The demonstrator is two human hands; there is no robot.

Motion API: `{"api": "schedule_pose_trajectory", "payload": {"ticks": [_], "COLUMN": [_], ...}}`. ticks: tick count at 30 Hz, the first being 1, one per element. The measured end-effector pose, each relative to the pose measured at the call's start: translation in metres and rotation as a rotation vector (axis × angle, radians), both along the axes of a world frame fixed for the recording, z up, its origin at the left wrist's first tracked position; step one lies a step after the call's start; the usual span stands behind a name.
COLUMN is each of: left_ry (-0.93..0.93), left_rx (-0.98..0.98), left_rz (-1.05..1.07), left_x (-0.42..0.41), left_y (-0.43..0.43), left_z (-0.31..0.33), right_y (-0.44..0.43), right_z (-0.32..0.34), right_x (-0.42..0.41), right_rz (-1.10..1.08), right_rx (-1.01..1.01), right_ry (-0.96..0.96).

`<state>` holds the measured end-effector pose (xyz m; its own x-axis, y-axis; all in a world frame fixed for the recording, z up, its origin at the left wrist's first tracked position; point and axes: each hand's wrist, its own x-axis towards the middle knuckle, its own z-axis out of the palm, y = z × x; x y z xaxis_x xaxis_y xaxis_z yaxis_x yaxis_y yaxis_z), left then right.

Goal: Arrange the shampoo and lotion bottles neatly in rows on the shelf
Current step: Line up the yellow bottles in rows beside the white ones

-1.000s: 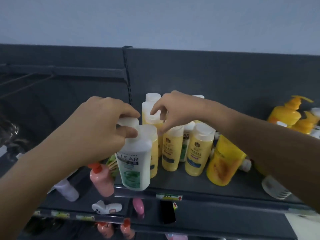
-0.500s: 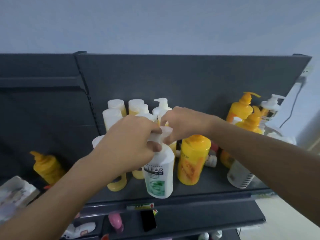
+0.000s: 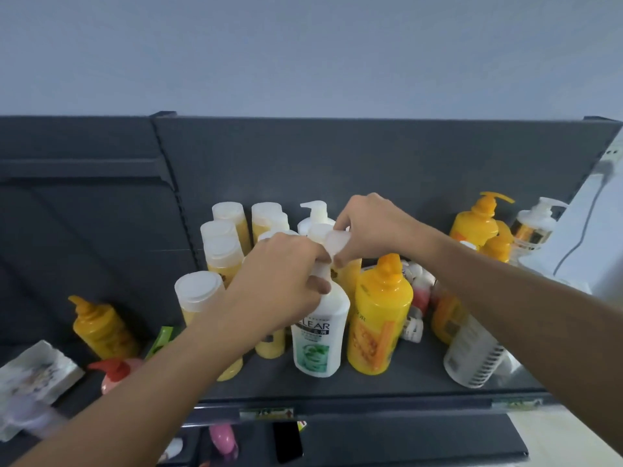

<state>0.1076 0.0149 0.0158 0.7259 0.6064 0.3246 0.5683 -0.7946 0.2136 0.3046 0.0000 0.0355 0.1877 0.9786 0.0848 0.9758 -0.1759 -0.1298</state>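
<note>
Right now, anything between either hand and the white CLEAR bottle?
Nothing visible. The left hand grips the neck of the CLEAR bottle; the right hand pinches its cap. A yellow bottle stands close beside it.

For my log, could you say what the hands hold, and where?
The white Clear bottle: left hand grips its neck, right hand pinches its cap.

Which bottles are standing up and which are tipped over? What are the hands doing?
CLEAR shampoo bottle: upright, held by both hands.
left hand: grips its neck.
right hand: pinches its white cap.
big yellow bottle: upright, right beside it.
white ribbed bottle: tipped, not upright.
white-capped yellow bottles: upright, caps shut.
</note>
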Motion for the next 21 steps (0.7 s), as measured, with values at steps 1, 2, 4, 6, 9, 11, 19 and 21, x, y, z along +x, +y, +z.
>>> {"api": "schedule_pose_trajectory", "payload": {"ticks": [1,2,4,6,9,11,19,21], "left_ry": [-0.003,-0.003,-0.006,-0.015,-0.031,-0.042,-0.018,0.017], "left_rx": [-0.003,-0.010,-0.041,-0.079,-0.109,-0.122,-0.214,-0.185], "left_rz": [0.007,0.009,0.005,-0.006,-0.006,0.002,-0.018,-0.042], "left_x": [0.004,0.007,0.014,0.021,0.029,0.033,0.028,0.016], "left_y": [0.001,0.001,0.002,0.002,0.002,0.003,0.011,0.019], "left_z": [-0.001,-0.002,-0.005,-0.007,-0.012,-0.017,-0.020,-0.011], "right_y": [0.000,-0.001,-0.004,-0.008,-0.013,-0.016,-0.022,-0.023], "right_z": [0.005,0.010,0.023,0.037,0.059,0.069,0.109,0.117], "right_x": [0.001,0.003,0.005,0.006,0.010,0.015,0.016,0.013], "right_rz": [-0.008,-0.015,-0.022,-0.020,0.001,0.003,0.013,0.018], "right_rx": [0.013,0.026,0.054,0.075,0.098,0.122,0.225,0.252], "right_ry": [0.023,0.047,0.093,0.133,0.169,0.188,0.184,0.175]}}
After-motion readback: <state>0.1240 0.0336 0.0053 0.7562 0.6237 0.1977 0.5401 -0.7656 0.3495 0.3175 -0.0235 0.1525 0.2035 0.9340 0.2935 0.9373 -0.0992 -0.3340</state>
